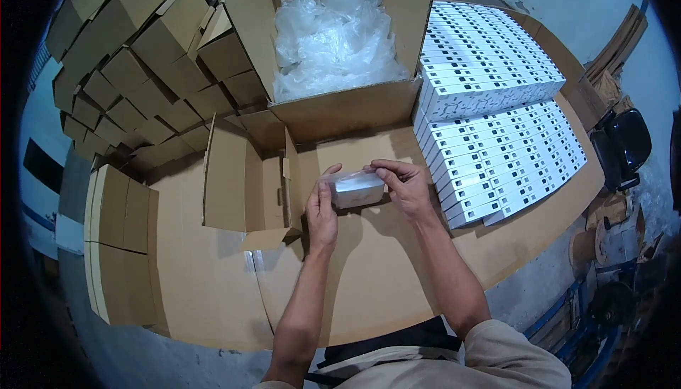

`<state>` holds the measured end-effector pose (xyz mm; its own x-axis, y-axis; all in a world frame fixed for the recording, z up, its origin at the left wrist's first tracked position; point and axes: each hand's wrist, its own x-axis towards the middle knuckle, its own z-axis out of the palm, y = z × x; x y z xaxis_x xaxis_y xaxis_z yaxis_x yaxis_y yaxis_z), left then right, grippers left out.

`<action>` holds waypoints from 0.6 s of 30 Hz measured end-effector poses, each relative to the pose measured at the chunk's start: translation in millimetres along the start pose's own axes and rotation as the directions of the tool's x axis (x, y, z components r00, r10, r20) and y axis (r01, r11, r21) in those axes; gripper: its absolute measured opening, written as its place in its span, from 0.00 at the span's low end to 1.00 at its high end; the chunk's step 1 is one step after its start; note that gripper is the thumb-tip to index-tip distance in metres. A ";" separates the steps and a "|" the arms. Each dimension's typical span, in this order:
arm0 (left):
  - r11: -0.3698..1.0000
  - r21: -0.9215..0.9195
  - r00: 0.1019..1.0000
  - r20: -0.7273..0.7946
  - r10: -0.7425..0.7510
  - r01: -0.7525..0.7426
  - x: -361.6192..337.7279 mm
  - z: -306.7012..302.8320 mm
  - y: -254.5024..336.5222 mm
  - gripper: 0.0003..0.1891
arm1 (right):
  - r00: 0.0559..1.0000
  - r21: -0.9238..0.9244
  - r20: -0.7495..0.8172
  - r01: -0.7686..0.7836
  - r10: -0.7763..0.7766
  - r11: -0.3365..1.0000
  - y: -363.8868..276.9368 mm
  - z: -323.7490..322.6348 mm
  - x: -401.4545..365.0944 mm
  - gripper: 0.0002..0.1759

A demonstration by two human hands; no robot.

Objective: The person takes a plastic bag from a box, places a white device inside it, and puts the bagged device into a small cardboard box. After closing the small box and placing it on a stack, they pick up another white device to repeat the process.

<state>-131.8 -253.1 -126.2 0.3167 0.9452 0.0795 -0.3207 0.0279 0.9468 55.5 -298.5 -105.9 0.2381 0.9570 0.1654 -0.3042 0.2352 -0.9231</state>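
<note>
A small white box (358,192) in clear plastic wrap is held up between my two hands over the cardboard-covered table. My left hand (323,212) grips its left end, thumb in front. At the upper right corner, my right hand (406,185) pinches the plastic between thumb and fingers. Just left of my hands stands an open cardboard carton (234,183) with its flaps spread; a divider or inner flap shows inside. Beyond my hands, a large open cardboard box (347,114) holds a heap of clear plastic bags (333,41).
Rows of white boxes with dark square marks (504,155) are stacked at the right. Many brown cartons (142,84) pile up at the back left, and more cartons (120,247) line the left edge. A black chair (624,141) stands beyond the table's right edge.
</note>
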 end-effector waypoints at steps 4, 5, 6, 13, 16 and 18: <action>0.996 -0.085 0.999 -0.039 -0.007 0.003 -2.1 6.3 4.9 0.27 | 1.000 0.243 0.016 -0.012 0.008 0.970 -12.1 10.9 2.3 0.31; 0.994 -0.112 0.999 -0.042 -0.013 0.008 -1.2 6.5 5.4 0.27 | 0.999 0.202 0.048 0.009 -0.019 0.979 -14.3 10.7 2.6 0.34; 0.990 -0.139 0.999 -0.045 -0.020 0.014 -0.5 6.3 5.9 0.27 | 0.996 0.161 0.081 0.031 -0.044 0.986 -16.3 9.7 2.7 0.36; 0.988 0.144 0.998 0.026 0.055 -0.058 -1.5 3.8 13.2 0.22 | 0.971 -0.303 0.152 -0.134 0.186 0.944 -21.8 -3.3 -1.1 0.32; 0.991 0.132 1.000 -0.008 -0.009 0.010 -1.5 1.4 6.9 0.21 | 0.982 -0.253 0.143 -0.083 0.122 0.964 -11.0 -4.3 -0.8 0.28; 0.998 0.067 1.000 0.003 0.006 -0.006 -0.9 0.5 4.4 0.20 | 0.985 -0.236 0.145 -0.052 0.088 0.970 -10.5 -2.6 -1.2 0.28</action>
<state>-133.0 -254.0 -121.9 0.3172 0.9445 0.0857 -0.2624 0.0006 0.9650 60.7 -302.6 -97.2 0.0737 0.9885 0.1317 -0.0900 0.1381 -0.9863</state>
